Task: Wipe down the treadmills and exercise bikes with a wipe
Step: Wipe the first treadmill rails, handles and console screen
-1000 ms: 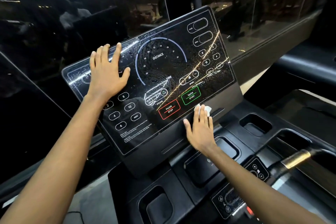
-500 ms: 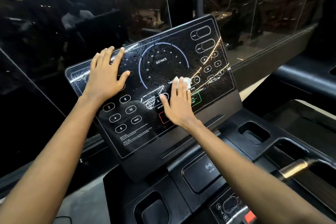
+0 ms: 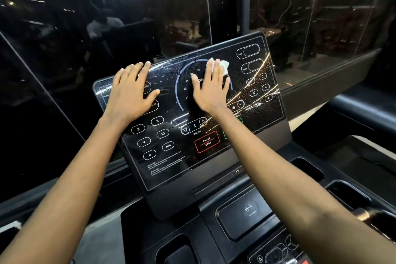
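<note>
The treadmill's glossy black console panel (image 3: 182, 163) tilts up in front of me, wet with droplets and printed with white button outlines. My right hand (image 3: 211, 88) presses flat on the upper middle of the panel, over the distance dial, with a white wipe (image 3: 224, 66) under its fingertips; part of the wipe sticks out past the fingers. My left hand (image 3: 130, 92) lies flat with fingers together on the panel's upper left corner, holding nothing.
Below the panel sits the black treadmill deck with a wireless charging pad (image 3: 246, 214), cup recesses (image 3: 308, 169) and a small control cluster (image 3: 276, 253). A dark glass wall (image 3: 64, 49) stands close behind the console. A handlebar (image 3: 368, 214) runs at the lower right.
My right hand slid the wipe from the panel's bottom edge up over the start and stop buttons to the dial near the top. My left hand stayed on the upper left corner.
</note>
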Motion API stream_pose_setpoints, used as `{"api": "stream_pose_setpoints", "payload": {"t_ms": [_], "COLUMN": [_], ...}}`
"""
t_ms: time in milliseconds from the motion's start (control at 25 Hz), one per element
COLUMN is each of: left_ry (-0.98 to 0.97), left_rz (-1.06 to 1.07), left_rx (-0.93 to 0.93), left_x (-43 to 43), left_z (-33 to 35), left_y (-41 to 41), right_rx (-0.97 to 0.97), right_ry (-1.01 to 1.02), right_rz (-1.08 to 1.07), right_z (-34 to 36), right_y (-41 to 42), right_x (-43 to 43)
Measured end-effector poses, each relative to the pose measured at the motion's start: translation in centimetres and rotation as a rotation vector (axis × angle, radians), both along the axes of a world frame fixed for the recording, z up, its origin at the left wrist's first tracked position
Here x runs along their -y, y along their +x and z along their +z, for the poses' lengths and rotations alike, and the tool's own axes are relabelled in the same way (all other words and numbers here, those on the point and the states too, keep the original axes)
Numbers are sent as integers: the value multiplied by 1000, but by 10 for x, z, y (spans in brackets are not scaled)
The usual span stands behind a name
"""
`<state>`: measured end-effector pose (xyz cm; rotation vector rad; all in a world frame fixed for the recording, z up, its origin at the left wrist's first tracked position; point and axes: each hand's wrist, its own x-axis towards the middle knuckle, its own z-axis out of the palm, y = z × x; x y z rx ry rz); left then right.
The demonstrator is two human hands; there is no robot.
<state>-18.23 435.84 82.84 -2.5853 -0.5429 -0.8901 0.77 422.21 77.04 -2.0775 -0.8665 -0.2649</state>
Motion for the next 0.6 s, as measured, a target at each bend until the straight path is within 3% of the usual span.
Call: {"api": "stream_pose_setpoints", "payload": {"t_ms": [200, 360, 600], "left_ry": [-11, -62, -206], "left_rz": [39, 87, 190], "left_rx": [42, 107, 265], "left_x": [0, -1, 8], "left_z": [-3, -9, -33], "left_y": [-6, -16, -38], "right_rx": [209, 178, 417], "right_ry": [-48, -7, -100], "right_rz": [134, 89, 349], "right_z": [18, 21, 0], "right_y": [-1, 2, -30], "right_x": [-14, -13, -11]}}
